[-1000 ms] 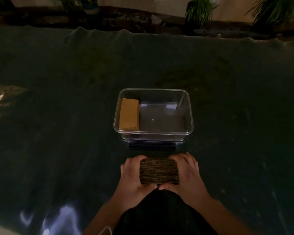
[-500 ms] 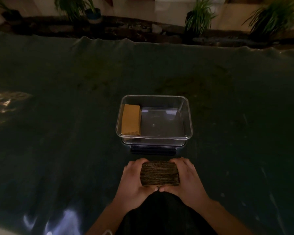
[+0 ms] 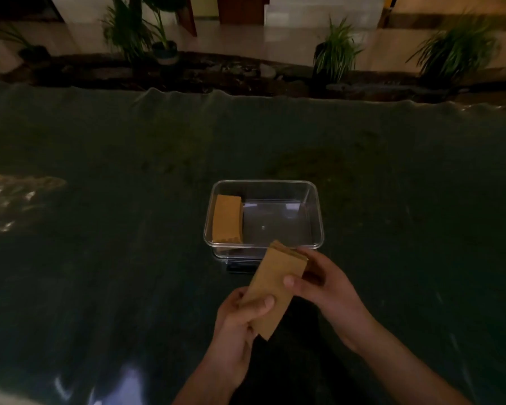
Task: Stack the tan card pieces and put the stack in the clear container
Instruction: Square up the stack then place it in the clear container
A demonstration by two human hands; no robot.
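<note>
1. Sitting on the dark cloth [image 3: 100, 258], the clear container [image 3: 316, 217] is just past the hands, with a tan stack inside [image 3: 228, 219] by its left wall.
2. The rest of its floor is bare, and its top is open.
3. The left hand [image 3: 240, 320] and right hand [image 3: 324, 285] both hold the tan card stack [image 3: 275, 285], tilted, above the near rim.

Tan card stack [image 3: 275, 287] tilted before clear container [image 3: 316, 200]; another stack [image 3: 227, 219] inside, left
</note>
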